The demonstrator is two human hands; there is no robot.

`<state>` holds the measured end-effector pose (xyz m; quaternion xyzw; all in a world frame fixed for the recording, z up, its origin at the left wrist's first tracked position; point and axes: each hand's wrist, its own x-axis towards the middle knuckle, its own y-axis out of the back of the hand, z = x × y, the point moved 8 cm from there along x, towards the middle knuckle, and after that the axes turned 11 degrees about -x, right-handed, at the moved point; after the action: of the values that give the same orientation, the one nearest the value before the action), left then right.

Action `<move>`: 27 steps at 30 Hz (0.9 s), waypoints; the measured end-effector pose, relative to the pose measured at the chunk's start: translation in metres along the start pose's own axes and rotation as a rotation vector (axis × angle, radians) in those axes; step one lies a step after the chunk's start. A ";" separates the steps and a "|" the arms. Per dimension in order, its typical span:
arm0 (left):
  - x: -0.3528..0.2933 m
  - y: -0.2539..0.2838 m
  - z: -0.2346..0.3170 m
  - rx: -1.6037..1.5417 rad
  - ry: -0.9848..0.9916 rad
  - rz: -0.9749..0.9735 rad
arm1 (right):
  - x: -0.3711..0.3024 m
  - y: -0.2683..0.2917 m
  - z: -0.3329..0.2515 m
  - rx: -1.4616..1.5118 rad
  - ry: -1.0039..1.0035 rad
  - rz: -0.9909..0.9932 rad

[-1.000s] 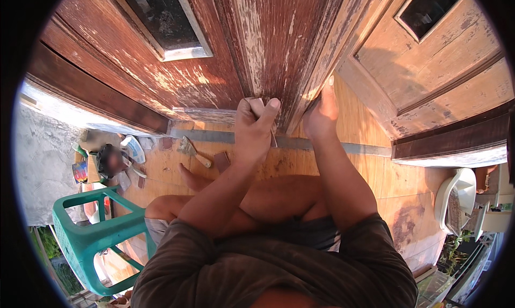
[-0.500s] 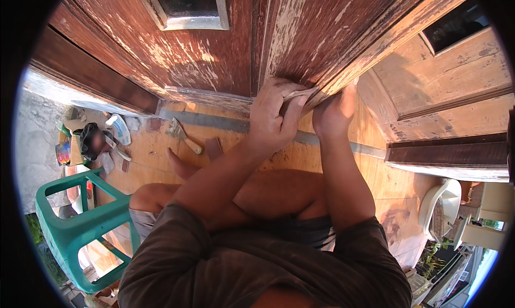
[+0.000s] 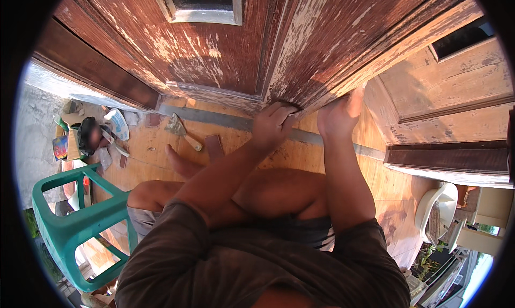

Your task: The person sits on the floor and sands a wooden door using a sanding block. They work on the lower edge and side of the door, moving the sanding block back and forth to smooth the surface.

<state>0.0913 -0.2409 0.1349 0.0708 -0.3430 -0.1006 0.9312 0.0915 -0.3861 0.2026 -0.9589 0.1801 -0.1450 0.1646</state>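
Observation:
A wooden door with worn reddish-brown paint stands in front of me, pale wood showing through in streaks. My left hand is closed on a thin folded sheet, apparently sandpaper, pressed against the door's low corner near its edge. Only a dark rim of the sheet shows; my fingers cover the rest. To the right, my right hand is wrapped round the door's edge from its other side, with some fingers hidden.
A scraper and a flat brown block lie on the tiled floor. At left are a green plastic stool and a pile with a black bag. A second, paler door panel is at right, near a white chair.
My left hand has slid down and nearer me along the door's bottom corner with the folded sheet. My right hand keeps its hold on the edge. The view has shifted slightly.

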 end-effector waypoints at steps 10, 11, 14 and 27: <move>0.000 -0.003 -0.003 -0.079 -0.024 0.031 | 0.003 0.005 0.005 0.017 0.020 0.033; -0.001 -0.002 -0.005 -0.066 0.001 0.026 | 0.003 0.005 0.005 0.016 0.019 0.035; 0.004 0.002 0.005 -0.072 0.003 0.070 | 0.002 0.008 0.007 0.013 -0.007 0.077; 0.027 0.000 0.035 -0.112 -0.223 0.231 | 0.006 0.017 0.016 0.024 -0.057 0.151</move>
<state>0.0885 -0.2497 0.1788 -0.0328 -0.4438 -0.0192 0.8953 0.0968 -0.3992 0.1831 -0.9444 0.2452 -0.1069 0.1914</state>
